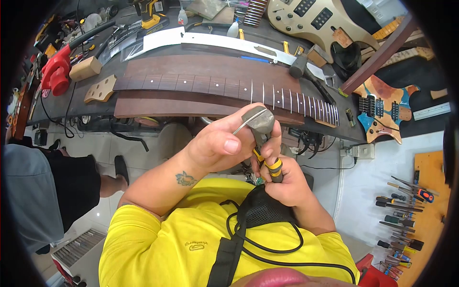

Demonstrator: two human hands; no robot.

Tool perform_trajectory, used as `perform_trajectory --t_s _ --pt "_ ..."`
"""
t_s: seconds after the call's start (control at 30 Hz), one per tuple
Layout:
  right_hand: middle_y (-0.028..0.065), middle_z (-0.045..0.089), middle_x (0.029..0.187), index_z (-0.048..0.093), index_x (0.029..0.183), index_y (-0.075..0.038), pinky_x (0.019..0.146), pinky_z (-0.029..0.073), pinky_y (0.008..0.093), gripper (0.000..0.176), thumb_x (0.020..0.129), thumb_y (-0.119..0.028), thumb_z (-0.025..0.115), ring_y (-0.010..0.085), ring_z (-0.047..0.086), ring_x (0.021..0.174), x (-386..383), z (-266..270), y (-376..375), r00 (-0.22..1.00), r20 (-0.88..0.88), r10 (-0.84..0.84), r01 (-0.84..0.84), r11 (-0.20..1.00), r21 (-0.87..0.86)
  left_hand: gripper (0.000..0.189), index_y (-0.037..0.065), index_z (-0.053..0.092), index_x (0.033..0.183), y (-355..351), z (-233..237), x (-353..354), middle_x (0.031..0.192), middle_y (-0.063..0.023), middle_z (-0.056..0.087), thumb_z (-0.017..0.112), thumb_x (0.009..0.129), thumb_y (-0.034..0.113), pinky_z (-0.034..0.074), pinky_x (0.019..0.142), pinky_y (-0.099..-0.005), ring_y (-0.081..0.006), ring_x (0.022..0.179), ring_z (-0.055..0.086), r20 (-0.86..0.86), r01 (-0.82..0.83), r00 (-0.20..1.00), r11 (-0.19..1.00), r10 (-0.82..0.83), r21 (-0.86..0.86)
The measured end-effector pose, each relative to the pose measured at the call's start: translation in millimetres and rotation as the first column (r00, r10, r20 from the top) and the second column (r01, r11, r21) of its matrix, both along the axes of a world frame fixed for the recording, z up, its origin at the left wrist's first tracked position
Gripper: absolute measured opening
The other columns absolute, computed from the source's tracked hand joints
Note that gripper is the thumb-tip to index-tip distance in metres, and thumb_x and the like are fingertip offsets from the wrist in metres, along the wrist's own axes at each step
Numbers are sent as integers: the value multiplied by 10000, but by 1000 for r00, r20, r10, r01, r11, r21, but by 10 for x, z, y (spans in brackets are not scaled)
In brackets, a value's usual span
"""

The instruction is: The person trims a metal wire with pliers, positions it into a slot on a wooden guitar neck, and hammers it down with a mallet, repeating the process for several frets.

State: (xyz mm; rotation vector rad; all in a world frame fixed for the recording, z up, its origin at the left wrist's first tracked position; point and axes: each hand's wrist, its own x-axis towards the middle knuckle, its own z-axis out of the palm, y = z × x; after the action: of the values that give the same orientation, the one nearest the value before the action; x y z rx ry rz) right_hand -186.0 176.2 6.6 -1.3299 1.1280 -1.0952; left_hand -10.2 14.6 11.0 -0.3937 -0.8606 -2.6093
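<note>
The right hand (289, 186) grips the handles of the nippers (259, 123), held close to the chest. The left hand (222, 143) pinches a fret wire (245, 124) at their head, just below the fretboard (201, 83).

We count two hands: left hand (217, 143), right hand (287, 184); one cutter (261, 122); one fret wire (243, 127); two guitar bodies (311, 21) far right; maybe twelve screwdrivers (401, 210), blurry.

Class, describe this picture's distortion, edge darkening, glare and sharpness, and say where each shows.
Head view: fisheye bends the long dark wooden fretboard into an arc; black vignette fills the corners; glare whitens the long pale straightedge; the left hand pinching a thin silver wire and the right hand gripping grey steel nippers with yellow-black handles look sharp.
</note>
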Motion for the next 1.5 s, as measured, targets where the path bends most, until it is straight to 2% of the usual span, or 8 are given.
perform_trajectory --t_s 0.37,0.6,0.67,0.7,0.8,1.1,1.17,1.5 --pt "51 562 1014 604 924 4 812 444 311 216 718 69 619 159 533 870 32 -4 -14 1000 10 -7 6 1000 12 677 66 581 1321 -16 -80 -4 1023 -102 581 893 842 429 530 864 -451 -331 1035 635 -6 19 1000 1000 -19 6" --pt "103 585 1039 461 788 -107 834 473 368 200 726 -20 631 202 563 922 -12 -2 -104 931 360 65 -108 989 99 970 49 327 1668 -35 52 -35 1517 -294 498 796 958 514 446 1186 -542 -387 1386 576 -162 -193 967 980 198 47" --pt "102 590 1041 461 788 -119 826 476 367 200 726 -44 635 210 573 932 -55 -40 -130 915 382 126 -164 984 69 817 58 360 1653 -154 10 35 1593 -318 441 773 1004 335 437 1201 -527 -387 1485 502 -286 -729 642 451 711 -515" --pt "104 591 1043 462 788 -122 831 477 367 199 729 -51 638 211 572 933 -41 -44 -128 894 432 123 -179 979 93 557 68 565 1528 -245 37 66 1534 -287 558 724 996 118 481 1162 -511 -390 1421 582 -515 -793 468 83 718 -604" --pt "106 589 1054 461 789 -129 848 484 377 210 736 -49 648 214 573 950 -62 -71 -137 881 453 138 -219 967 131 350 69 743 1304 -260 324 175 1357 -221 719 709 957 41 531 1106 -532 -403 1282 688 -793 -681 342 -449 504 -579" --pt "126 612 1272 485 813 -80 978 482 402 179 748 45 594 224 577 1132 21 62 -151 970 243 23 -57 989 135 136 24 750 1158 -116 581 362 1134 -168 786 669 1051 46 606 948 -426 -273 1035 746 -765 -694 92 -510 638 -509" --pt "114 594 1236 496 822 -67 966 478 391 173 742 51 593 221 564 1092 -16 39 -124 988 153 -2 -11 996 84 118 -18 735 1157 15 660 369 1029 -130 793 681 1063 29 572 813 -281 -143 916 718 50 -623 350 273 935 -733" --pt "132 554 1187 490 817 -46 924 454 337 191 686 74 562 235 542 1019 5 184 -105 975 -197 -104 99 995 -34 122 -39 775 1095 -67 456 438 857 -78 789 768 973 -40 554 698 -241 -116 779 748 -150 -448 375 37 915 -893"
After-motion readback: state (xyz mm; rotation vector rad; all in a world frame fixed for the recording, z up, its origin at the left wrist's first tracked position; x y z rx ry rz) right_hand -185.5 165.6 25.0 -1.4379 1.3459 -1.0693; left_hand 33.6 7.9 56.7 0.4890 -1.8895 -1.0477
